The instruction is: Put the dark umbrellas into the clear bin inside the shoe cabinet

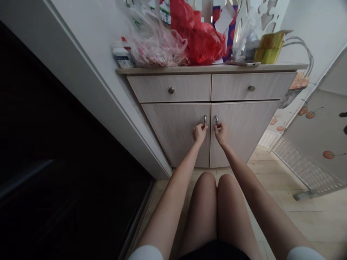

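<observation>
Ahead of my knees stands a pale wood-grain cabinet with two doors, both closed. My left hand [200, 132] pinches the lower end of the metal handle [205, 118] on the left door [176, 126]. On the right door [244, 126], my right hand [221, 133] has its fingers closed round the lower part of the matching handle [216, 118]. Both arms reach straight forward, and the hands are close together on either side of the gap between the doors.
Two drawers with round knobs, a left knob [171, 90] and a right knob [251, 88], sit above the doors. On top are a red plastic bag [197, 36], a clear bag [157, 39], a white bottle [123, 57], a phone [243, 63] and a yellow container [269, 47].
</observation>
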Tool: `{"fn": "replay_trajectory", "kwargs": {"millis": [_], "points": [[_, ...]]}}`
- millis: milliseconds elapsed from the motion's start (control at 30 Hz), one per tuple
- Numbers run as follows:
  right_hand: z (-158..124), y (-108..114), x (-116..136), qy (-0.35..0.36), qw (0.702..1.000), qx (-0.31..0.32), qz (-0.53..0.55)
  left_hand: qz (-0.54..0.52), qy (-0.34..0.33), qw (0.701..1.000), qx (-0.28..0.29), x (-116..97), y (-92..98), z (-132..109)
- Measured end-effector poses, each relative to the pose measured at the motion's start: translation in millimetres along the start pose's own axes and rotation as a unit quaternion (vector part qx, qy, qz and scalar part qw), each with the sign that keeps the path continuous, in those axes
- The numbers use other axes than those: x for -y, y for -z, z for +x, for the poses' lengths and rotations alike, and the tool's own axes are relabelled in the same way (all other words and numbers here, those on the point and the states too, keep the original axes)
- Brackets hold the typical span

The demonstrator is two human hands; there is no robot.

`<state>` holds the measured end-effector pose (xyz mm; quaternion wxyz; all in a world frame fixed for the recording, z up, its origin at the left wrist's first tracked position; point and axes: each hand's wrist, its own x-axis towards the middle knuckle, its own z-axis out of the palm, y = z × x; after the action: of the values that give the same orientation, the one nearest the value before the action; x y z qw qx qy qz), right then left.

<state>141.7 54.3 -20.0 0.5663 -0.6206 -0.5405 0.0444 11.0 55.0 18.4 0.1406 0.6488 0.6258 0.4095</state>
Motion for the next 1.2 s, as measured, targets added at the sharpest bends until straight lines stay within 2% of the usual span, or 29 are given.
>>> {"fn": "replay_trajectory", "kwargs": {"millis": [733, 1000, 1100, 1200], "points": [[23.2, -13.1, 8.9, -0.094, 0.991, 0.072, -0.061, 0.017, 0.0, 1.0, 0.007, 1.5, -9.8, 18.3], [26.5, -3.4, 13.3, -0.099, 0.99, 0.091, -0.041, -0.019, -0.007, 0.999, 0.033, 2.1, -7.4, 25.5], [24.4, 4.8, 14.8, -0.088, 0.993, 0.076, -0.005, -0.054, -0.016, 0.997, 0.046, 2.6, -1.4, 24.5], [15.3, 19.9, 15.6, -0.076, 0.993, 0.055, 0.07, -0.086, -0.022, 0.996, 0.031, 6.1, 9.5, 14.2]]}}
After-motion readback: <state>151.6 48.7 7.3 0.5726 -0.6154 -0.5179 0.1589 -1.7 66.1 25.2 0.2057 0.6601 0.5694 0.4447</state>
